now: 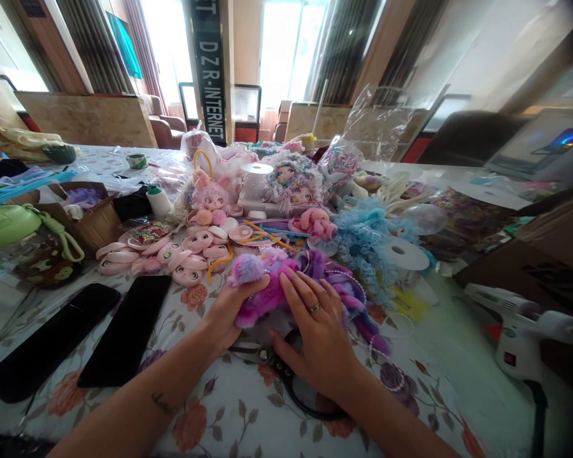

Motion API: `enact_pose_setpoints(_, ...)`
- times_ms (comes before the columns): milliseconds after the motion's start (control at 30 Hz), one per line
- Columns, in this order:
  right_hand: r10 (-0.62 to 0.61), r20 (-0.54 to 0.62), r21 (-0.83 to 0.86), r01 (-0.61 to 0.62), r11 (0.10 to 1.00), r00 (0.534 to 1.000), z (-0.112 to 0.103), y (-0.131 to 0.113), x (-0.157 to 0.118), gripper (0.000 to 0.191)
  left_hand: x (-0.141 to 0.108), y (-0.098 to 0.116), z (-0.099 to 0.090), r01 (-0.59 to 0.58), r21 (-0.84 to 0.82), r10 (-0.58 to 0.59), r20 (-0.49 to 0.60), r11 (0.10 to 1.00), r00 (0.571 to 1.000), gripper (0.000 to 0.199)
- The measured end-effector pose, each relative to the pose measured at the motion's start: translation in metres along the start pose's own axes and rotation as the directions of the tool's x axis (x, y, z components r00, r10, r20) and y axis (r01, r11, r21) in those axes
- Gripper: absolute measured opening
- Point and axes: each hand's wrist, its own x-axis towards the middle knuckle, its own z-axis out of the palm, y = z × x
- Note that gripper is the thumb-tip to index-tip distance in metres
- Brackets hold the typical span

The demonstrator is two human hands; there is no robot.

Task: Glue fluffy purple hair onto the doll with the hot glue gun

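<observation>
My left hand (228, 315) grips the near left side of a fluffy magenta and lilac plush piece (262, 296), its thumb pressed on top. Over the piece's right side lies my right hand (318, 321), fingers stretched out and thumb held apart, with a ring on one finger. A lilac pompom (246, 270) shows at the piece's upper left. Purple and blue furry strips (363, 305) and a string of white beads (373, 346) trail off to the right. Beneath my right hand are scissors (310, 410), partly covered, with black handles toward me.
Pink doll faces with long ears (188, 270) lie behind my hands, near a pink bunny doll (210, 197). Blue fluffy trim (367, 235) and a white spool (405, 253) are at right. A white glue gun (520, 337) stands far right. Two black slabs (128, 331) lie left.
</observation>
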Motion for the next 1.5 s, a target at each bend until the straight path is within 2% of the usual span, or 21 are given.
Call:
enact_pose_setpoints(100, 0.011, -0.013, 0.014, -0.011, 1.0, 1.0, 0.0005, 0.0012, -0.0007, 0.073, -0.0005, -0.0011, 0.0, -0.01, 0.016, 0.011, -0.01, 1.0, 1.0, 0.035)
enact_pose_setpoints(233, -0.02, -0.02, -0.045, 0.019, 0.999, 1.0, -0.0008, -0.0002, -0.0013, 0.064, -0.001, -0.0021, -0.0002, -0.031, 0.01, 0.032, -0.008, 0.999, 0.999, 0.044)
enact_pose_setpoints(400, -0.057, 0.004, -0.091, 0.057, 0.994, 0.998, -0.0015, -0.0025, -0.0019, 0.062, -0.0022, -0.0004, 0.0009, -0.04, 0.01, 0.04, 0.0, 0.999, 0.999, 0.036)
enact_pose_setpoints(567, -0.069, 0.018, -0.076, 0.07, 0.995, 0.997, 0.0018, -0.0029, -0.0038, 0.061, -0.0036, 0.0022, 0.0035, 0.0, -0.02, 0.001, 0.008, 1.0, 1.0, 0.035)
enact_pose_setpoints(733, -0.055, 0.058, -0.02, 0.056, 0.998, 0.997, 0.0011, -0.0033, -0.0041, 0.06, -0.0017, 0.0011, 0.0021, 0.009, -0.018, -0.009, -0.01, 1.0, 1.0, 0.042)
enact_pose_setpoints(833, -0.049, 0.087, 0.052, 0.045, 0.998, 0.995, -0.0032, -0.0039, -0.0039, 0.053, -0.0003, 0.0008, 0.0011, 0.005, -0.017, -0.005, -0.014, 1.0, 1.0, 0.042)
enact_pose_setpoints(967, -0.034, 0.026, 0.15, 0.03, 0.988, 0.999, -0.0072, -0.0032, -0.0043, 0.05, -0.0006, 0.0007, 0.0016, 0.001, -0.009, -0.002, -0.025, 1.0, 1.0, 0.036)
enact_pose_setpoints(1133, 0.005, -0.06, 0.039, -0.003, 0.999, 0.998, -0.0028, -0.0009, -0.0033, 0.06, -0.0035, -0.0005, 0.0039, 0.003, 0.01, -0.003, -0.014, 1.0, 1.0, 0.029)
enact_pose_setpoints(1267, -0.046, -0.057, -0.041, 0.044, 0.998, 0.997, -0.0012, -0.0011, -0.0014, 0.055, -0.0054, -0.0008, 0.0063, 0.005, -0.023, -0.005, -0.006, 1.0, 1.0, 0.029)
enact_pose_setpoints(1500, -0.053, -0.025, -0.015, 0.052, 0.999, 0.998, -0.001, -0.0032, -0.0019, 0.051, -0.0058, -0.0007, 0.0063, 0.03, -0.057, -0.03, -0.006, 0.998, 1.0, 0.029)
